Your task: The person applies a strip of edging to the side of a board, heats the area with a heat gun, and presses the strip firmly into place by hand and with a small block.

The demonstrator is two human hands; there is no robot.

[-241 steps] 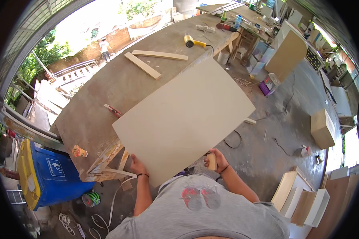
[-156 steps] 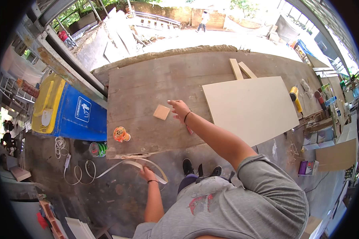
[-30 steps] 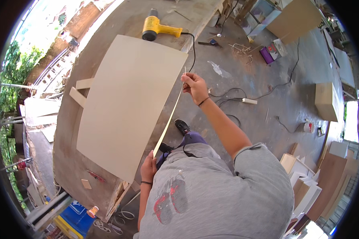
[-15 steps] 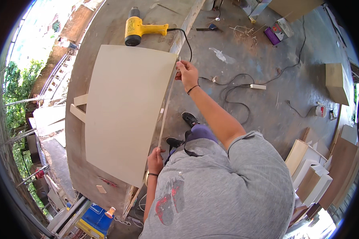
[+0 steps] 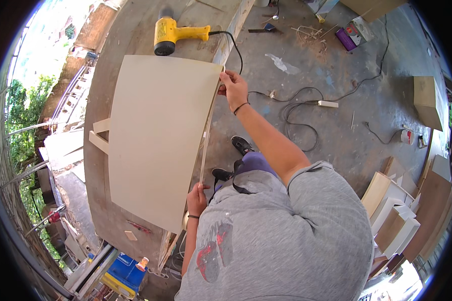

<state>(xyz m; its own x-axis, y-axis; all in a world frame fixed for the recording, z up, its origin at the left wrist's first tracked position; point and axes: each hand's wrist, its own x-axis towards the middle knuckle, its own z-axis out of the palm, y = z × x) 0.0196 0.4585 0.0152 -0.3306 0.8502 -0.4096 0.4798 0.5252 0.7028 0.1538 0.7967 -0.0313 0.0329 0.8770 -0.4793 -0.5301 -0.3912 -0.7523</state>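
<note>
A large off-white panel (image 5: 158,135) lies flat on the worktable. Along its right edge runs a thin white edging strip (image 5: 204,150), stretched between my two hands. My right hand (image 5: 233,90) pinches the strip's far end at the panel's upper right corner. Lower down, near the panel's near end, my left hand (image 5: 196,200) grips the strip between closed fingers. Between the hands the strip stands slightly apart from the panel's edge in places. Beyond the panel's far edge rests a yellow heat gun (image 5: 178,33), its black cord trailing right.
Wooden battens (image 5: 99,142) stick out from under the panel's left side. Red-handled pliers (image 5: 138,227) and a small wood piece (image 5: 130,236) lie on the worktable (image 5: 103,210). Cables and a white power strip (image 5: 328,104) cross the floor. Wooden boxes (image 5: 394,220) stand at right.
My right hand has shifted slightly left and up, bringing the strip's far end against the panel's corner. My left hand keeps its grip. The whole view has shifted a little.
</note>
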